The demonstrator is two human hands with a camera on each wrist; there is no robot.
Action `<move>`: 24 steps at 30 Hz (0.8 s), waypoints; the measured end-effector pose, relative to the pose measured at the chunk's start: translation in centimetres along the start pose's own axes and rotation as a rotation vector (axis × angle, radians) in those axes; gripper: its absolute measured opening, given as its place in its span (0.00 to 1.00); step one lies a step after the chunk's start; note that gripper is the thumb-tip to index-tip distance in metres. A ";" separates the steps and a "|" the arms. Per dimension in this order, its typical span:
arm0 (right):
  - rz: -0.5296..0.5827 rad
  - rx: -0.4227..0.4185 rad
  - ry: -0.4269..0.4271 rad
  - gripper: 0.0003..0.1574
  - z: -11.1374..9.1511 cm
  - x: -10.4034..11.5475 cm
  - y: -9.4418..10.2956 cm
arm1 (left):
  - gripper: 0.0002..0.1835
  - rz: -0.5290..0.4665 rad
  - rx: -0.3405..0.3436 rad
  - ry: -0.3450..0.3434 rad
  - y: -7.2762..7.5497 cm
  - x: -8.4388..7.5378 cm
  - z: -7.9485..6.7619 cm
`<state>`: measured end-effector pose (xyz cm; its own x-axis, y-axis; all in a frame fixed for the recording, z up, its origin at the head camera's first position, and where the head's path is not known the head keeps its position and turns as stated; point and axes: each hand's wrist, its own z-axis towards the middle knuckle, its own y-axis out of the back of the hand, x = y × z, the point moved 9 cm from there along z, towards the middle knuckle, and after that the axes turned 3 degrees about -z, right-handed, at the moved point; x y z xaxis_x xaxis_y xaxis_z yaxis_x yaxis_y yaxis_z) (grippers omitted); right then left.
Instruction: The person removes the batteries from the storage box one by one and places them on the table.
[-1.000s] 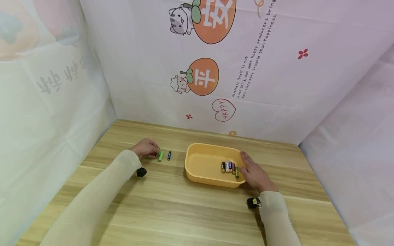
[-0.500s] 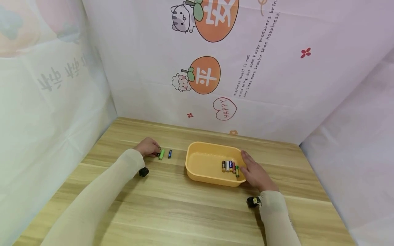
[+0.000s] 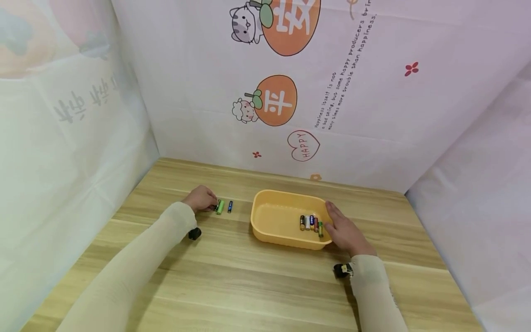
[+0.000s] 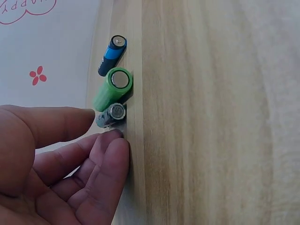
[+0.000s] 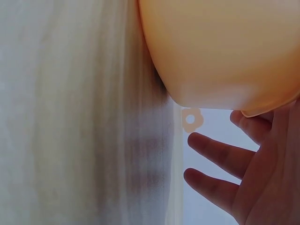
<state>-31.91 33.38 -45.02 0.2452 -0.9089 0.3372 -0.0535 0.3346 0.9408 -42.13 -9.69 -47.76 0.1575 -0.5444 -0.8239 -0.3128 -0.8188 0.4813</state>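
Note:
My left hand (image 3: 201, 198) is at the left of the table, its thumb and fingertips at either side of a small dark battery (image 4: 111, 116). Close beside that battery lies a thicker light green battery (image 4: 112, 88), and past it a blue and black battery (image 4: 112, 55). A yellow plastic tray (image 3: 274, 221) stands to the right of them. My right hand (image 3: 347, 236) holds the tray's right end, thumb over the rim; in the right wrist view two of its fingers (image 5: 222, 157) stretch out clear of the wall. Several batteries (image 3: 311, 223) lie in a row inside the tray.
The wooden table (image 3: 244, 286) carries everything. White printed cloth (image 3: 199, 101) rises behind its back edge, with more cloth on the left (image 3: 74, 152) and right sides.
My left hand has shifted slightly right, and the dark battery now sits closer to the green one. The right hand stays on the tray; the head view has shifted a little.

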 end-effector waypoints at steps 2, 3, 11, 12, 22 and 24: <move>-0.002 -0.002 -0.002 0.39 0.0 0.0 0.0 | 0.12 0.003 0.002 0.000 0.0 0.1 0.0; -0.001 -0.004 -0.003 0.40 0.0 0.0 0.0 | 0.12 0.007 0.000 -0.001 0.0 0.1 0.0; 0.004 -0.006 -0.014 0.40 0.0 -0.1 -0.1 | 0.13 0.044 0.018 -0.021 -0.4 -0.4 -0.3; 0.005 -0.006 -0.014 0.40 -0.1 -0.1 -0.1 | 0.13 0.045 0.021 -0.021 -0.5 -0.4 -0.2; 0.008 -0.016 0.002 0.40 0.1 -0.2 -0.2 | 0.13 0.045 0.029 -0.052 -1.0 -0.8 0.6; 0.007 -0.020 0.003 0.40 0.1 -0.2 -0.1 | 0.12 0.044 0.029 -0.053 -1.1 -0.8 0.6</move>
<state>-32.09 33.52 -45.24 0.2476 -0.9060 0.3434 -0.0355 0.3457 0.9377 -42.51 -8.25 -47.81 0.0935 -0.5684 -0.8174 -0.3459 -0.7884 0.5087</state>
